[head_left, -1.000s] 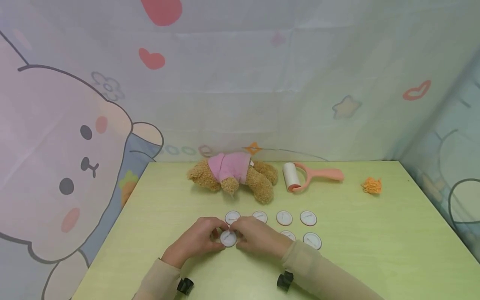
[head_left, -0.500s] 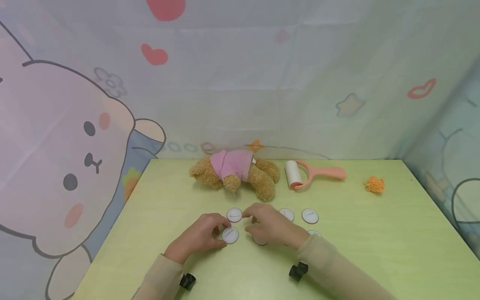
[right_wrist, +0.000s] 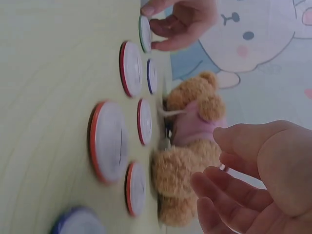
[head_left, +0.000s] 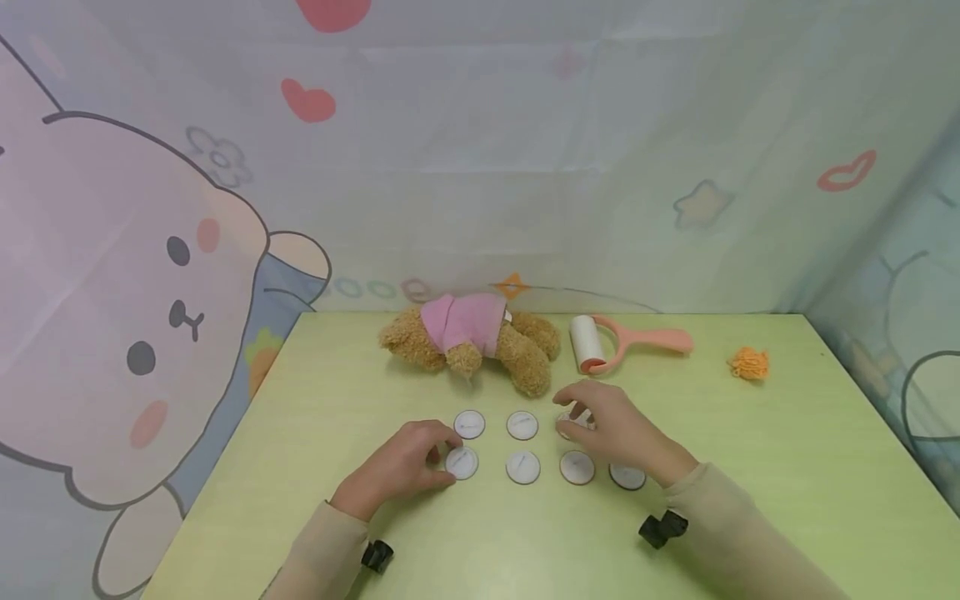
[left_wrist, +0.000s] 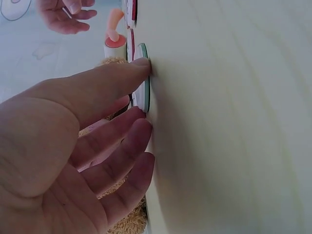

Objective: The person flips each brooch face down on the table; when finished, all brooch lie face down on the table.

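Several round button badges lie pin side up in two rows on the table. My left hand (head_left: 405, 467) pinches the front-left badge (head_left: 462, 462) by its edge, between thumb and fingers; its rim looks green in the left wrist view. My right hand (head_left: 618, 425) hovers over the right part of the rows, fingers loosely bent and holding nothing. Beneath it, a back-row badge (head_left: 564, 427) is partly covered. A red-rimmed badge (right_wrist: 130, 68) and an orange-rimmed badge (right_wrist: 109, 141) show in the right wrist view, well apart from the right hand's fingers.
Behind the badges a teddy bear (head_left: 465, 329) in a pink top lies on its side. To its right are a lint roller (head_left: 652, 339) with a peach handle and a small orange bundle of yarn (head_left: 750, 364). A printed cloth (head_left: 480, 167) hangs behind the table.
My right hand has left the front-left badge and moved right across the rows, uncovering the badges in the middle. The left hand stays at the same badge.
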Tool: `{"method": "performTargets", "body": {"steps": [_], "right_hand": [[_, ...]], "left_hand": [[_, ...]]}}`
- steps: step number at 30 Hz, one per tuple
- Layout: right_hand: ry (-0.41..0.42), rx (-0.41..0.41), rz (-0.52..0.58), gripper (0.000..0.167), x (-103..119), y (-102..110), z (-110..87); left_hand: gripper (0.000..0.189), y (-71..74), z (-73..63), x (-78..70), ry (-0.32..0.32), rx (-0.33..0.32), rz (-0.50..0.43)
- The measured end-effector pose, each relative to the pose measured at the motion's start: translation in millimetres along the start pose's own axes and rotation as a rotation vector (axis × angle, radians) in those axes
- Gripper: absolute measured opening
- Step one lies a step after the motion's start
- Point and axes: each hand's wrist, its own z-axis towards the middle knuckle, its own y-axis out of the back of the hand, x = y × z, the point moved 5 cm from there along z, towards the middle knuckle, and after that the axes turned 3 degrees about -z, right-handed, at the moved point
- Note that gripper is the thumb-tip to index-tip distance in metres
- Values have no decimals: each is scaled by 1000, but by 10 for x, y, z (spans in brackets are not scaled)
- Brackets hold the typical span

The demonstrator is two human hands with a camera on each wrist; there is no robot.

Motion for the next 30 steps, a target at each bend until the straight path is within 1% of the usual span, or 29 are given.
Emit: {"method": "performTargets", "body": {"steps": [2,6,12,14,18,20,25,30], "right_hand": [[-26,-8,-13,28,-59,67,-77],[-38,-42,-36,30,-141,222,-203],[-82,-70,-108,31,-310,461,-379],[-97,-76,-131,31,-372,521,-436],[-97,-89,-153,30,-454,581,-514],[-89,-96,-156,29,-474,588,-536],[-93,-111,-167,29,-513,619,-577],[-116,-97,-188,30,-552,684,-636]], "left_hand": [[38,1,-8,0,-7,2,3],[39,23,-43,13,-16,3,4],[41,131,-122,62,6,-19,-3],[42,143,-137,74,4,-11,-5],[41,107,-146,80,-20,41,-23],[40,89,-146,73,-32,57,-31],[38,96,-124,53,-52,46,-15],[39,109,-104,38,-39,51,-6]]}}
